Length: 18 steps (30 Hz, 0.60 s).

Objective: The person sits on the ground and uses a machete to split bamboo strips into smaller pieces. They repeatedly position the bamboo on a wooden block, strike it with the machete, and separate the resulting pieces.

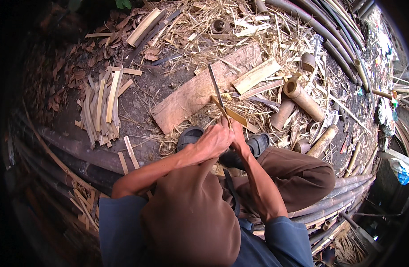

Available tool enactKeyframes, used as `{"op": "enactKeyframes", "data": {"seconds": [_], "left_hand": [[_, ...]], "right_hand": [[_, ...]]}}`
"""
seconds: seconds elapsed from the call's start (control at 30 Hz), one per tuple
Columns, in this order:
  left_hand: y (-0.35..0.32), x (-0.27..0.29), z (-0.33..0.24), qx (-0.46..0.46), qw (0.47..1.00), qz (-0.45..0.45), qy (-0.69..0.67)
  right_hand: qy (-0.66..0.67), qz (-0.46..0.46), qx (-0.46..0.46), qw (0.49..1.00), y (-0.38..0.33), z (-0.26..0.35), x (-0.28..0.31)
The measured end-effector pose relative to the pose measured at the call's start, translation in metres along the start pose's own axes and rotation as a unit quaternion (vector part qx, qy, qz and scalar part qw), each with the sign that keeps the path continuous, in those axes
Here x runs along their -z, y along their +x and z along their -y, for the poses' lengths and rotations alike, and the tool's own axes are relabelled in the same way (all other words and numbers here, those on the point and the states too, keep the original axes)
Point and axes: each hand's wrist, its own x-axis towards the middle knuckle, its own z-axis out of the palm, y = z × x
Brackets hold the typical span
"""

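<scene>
The left hand [215, 139] and the right hand [237, 134] meet on the near side of a broad wooden plank [186, 100], fingers curled in and pressed close together. A knife [216, 86] rises from between them, its blade tilting up and left across the plank. I cannot tell which hand is clamped on the handle, because the fingers overlap.

A bamboo strip [241, 118] crosses the blade just beyond the knuckles, at the plank's near edge. Its long axis slants from upper left to lower right, crosswise to the blade, and the right hand is nearer to its lower end. Whether the strip touches the blade, or is gripped at all, I cannot tell.

Two dark sandals [259, 145] stand on the near side of the plank, close below the hands. Right of the plank are wide split pieces [257, 74] and, farther right, thick bamboo tubes [307, 102]. Left of it, a loose heap of slats [99, 109] lies on the dark ground [144, 95]. Shavings [200, 33] spread beyond its far side, and long poles [309, 18] curve past its upper right.
</scene>
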Motion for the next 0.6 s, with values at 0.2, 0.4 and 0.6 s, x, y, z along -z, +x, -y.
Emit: {"op": "enactKeyframes", "data": {"seconds": [0.2,0.4,0.6], "left_hand": [[0.003,0.007,-0.002,-0.004,1.0,0.021,0.009],[0.006,0.005,-0.004,0.017,1.0,-0.005,-0.01],[0.006,0.003,-0.003,0.029,0.998,-0.037,-0.046]], "right_hand": [[-0.059,0.037,-0.011,0.997,0.013,-0.023,-0.007],[-0.029,0.041,-0.066,0.997,0.018,-0.029,-0.008],[0.037,0.066,-0.095,0.993,0.018,-0.023,-0.005]]}}
